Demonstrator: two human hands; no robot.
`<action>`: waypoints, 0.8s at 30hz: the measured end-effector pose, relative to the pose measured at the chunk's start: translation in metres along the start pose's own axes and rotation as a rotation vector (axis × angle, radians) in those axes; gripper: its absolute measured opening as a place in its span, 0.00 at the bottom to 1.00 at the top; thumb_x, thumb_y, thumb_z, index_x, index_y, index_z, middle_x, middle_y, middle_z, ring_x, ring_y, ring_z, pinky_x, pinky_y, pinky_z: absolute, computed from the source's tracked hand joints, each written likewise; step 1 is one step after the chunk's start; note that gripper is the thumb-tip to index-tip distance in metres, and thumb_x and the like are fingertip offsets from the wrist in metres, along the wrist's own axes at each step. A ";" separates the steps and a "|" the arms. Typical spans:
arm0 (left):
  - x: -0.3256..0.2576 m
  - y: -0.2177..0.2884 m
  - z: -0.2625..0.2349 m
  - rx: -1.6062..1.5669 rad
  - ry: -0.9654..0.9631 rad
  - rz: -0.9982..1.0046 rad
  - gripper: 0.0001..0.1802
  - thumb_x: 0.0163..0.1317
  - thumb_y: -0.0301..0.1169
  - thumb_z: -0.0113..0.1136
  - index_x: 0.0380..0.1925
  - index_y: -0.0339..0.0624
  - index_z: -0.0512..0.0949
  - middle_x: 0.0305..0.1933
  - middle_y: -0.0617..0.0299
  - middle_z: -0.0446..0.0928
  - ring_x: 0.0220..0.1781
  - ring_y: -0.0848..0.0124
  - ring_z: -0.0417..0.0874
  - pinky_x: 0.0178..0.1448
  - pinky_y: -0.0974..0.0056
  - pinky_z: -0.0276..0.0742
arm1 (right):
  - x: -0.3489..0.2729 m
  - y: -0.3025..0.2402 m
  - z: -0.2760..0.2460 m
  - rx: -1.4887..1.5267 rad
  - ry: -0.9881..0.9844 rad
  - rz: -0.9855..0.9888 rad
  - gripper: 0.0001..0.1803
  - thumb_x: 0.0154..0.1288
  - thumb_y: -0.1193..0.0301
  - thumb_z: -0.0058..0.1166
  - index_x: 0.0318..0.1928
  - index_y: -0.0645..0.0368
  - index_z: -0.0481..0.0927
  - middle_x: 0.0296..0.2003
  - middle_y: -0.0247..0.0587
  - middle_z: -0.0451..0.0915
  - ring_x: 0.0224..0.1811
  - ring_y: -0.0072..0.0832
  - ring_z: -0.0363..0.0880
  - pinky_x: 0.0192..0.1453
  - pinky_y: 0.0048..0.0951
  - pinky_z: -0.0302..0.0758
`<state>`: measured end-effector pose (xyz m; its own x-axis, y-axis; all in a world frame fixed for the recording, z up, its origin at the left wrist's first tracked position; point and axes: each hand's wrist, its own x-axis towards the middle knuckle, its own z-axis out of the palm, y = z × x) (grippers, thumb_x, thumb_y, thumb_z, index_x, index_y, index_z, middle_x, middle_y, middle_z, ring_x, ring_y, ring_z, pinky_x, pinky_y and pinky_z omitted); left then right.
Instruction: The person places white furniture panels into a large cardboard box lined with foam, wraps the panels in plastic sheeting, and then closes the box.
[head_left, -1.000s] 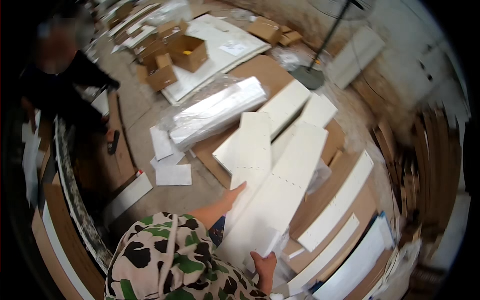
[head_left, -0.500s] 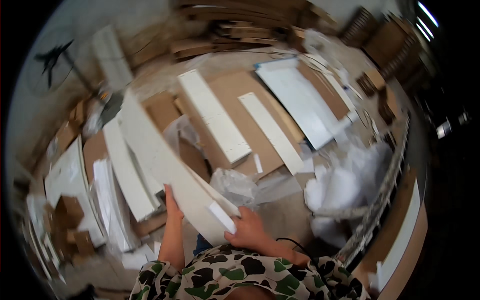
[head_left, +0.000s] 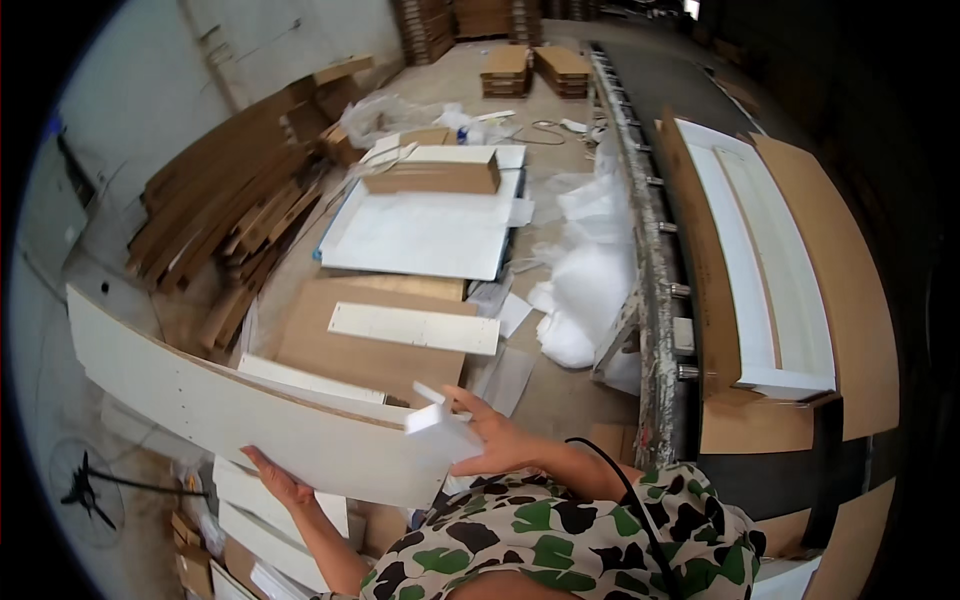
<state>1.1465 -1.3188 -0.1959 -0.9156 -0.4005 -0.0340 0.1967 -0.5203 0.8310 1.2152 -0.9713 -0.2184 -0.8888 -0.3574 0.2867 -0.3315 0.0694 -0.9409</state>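
Head view: long white panel (head_left: 240, 410), held level above the floor boards. Left hand (head_left: 278, 485) supports its underside, fingers curled up; right hand (head_left: 490, 440) grips its end. Risk: the unsupported far end may sag or strike the cardboard stack (head_left: 230, 220).
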 end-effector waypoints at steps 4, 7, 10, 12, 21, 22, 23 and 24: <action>0.006 -0.003 0.118 0.052 -0.120 0.100 0.36 0.60 0.54 0.49 0.61 0.42 0.61 0.63 0.62 0.62 0.61 0.65 0.65 0.64 0.63 0.60 | -0.029 -0.010 -0.055 0.543 -0.056 0.099 0.22 0.46 0.74 0.67 0.45 0.59 0.78 0.49 0.40 0.71 0.47 0.27 0.73 0.52 0.27 0.68; 0.014 -0.023 0.196 0.038 -0.234 0.089 0.35 0.62 0.54 0.47 0.61 0.43 0.60 0.64 0.62 0.61 0.63 0.66 0.62 0.65 0.63 0.58 | -0.013 -0.012 -0.064 0.486 0.288 0.016 0.19 0.47 0.75 0.64 0.43 0.60 0.78 0.42 0.36 0.76 0.44 0.26 0.73 0.50 0.26 0.69; 0.010 -0.049 0.280 -0.041 -0.292 0.134 0.37 0.63 0.56 0.42 0.62 0.40 0.57 0.64 0.61 0.61 0.62 0.66 0.62 0.64 0.62 0.59 | -0.003 -0.020 -0.112 0.457 0.697 0.036 0.16 0.47 0.74 0.59 0.41 0.60 0.79 0.35 0.35 0.77 0.40 0.24 0.73 0.46 0.23 0.69; 0.013 -0.048 0.344 0.079 -0.229 0.403 0.40 0.63 0.59 0.36 0.63 0.37 0.55 0.63 0.57 0.61 0.61 0.65 0.63 0.63 0.60 0.61 | -0.004 -0.018 -0.154 0.661 0.941 -0.019 0.14 0.52 0.72 0.59 0.41 0.59 0.79 0.32 0.31 0.78 0.35 0.18 0.73 0.41 0.22 0.69; 0.259 -0.278 0.501 -0.478 -1.641 -0.752 0.35 0.63 0.49 0.44 0.64 0.37 0.54 0.69 0.55 0.52 0.66 0.53 0.57 0.68 0.48 0.52 | -0.054 -0.005 -0.297 -0.074 1.510 -0.156 0.12 0.46 0.73 0.61 0.34 0.61 0.79 0.32 0.35 0.79 0.37 0.22 0.76 0.43 0.24 0.71; 0.226 -0.290 0.530 -0.387 -1.261 -0.736 0.36 0.63 0.48 0.45 0.64 0.36 0.54 0.69 0.55 0.52 0.66 0.53 0.57 0.68 0.48 0.52 | -0.053 0.000 -0.308 -0.078 1.607 -0.164 0.12 0.47 0.71 0.63 0.34 0.61 0.79 0.32 0.34 0.79 0.37 0.21 0.75 0.43 0.24 0.71; 0.200 -0.303 0.561 -0.339 -1.146 -0.743 0.36 0.63 0.48 0.45 0.63 0.36 0.54 0.69 0.55 0.52 0.66 0.53 0.57 0.68 0.48 0.52 | -0.058 -0.003 -0.312 -0.111 1.671 -0.162 0.14 0.47 0.70 0.64 0.36 0.61 0.79 0.33 0.34 0.78 0.38 0.21 0.75 0.44 0.24 0.70; 0.188 -0.317 0.589 -0.315 -1.132 -0.770 0.36 0.63 0.48 0.45 0.63 0.36 0.53 0.69 0.55 0.52 0.66 0.52 0.57 0.68 0.48 0.52 | -0.060 -0.006 -0.312 -0.126 1.701 -0.175 0.16 0.47 0.69 0.65 0.37 0.62 0.78 0.33 0.33 0.78 0.38 0.21 0.74 0.44 0.24 0.70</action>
<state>0.7059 -0.7851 -0.1388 -0.5811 0.7966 0.1666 -0.5459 -0.5333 0.6462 1.1717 -0.6600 -0.1734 -0.1248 0.9427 0.3094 -0.4006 0.2374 -0.8849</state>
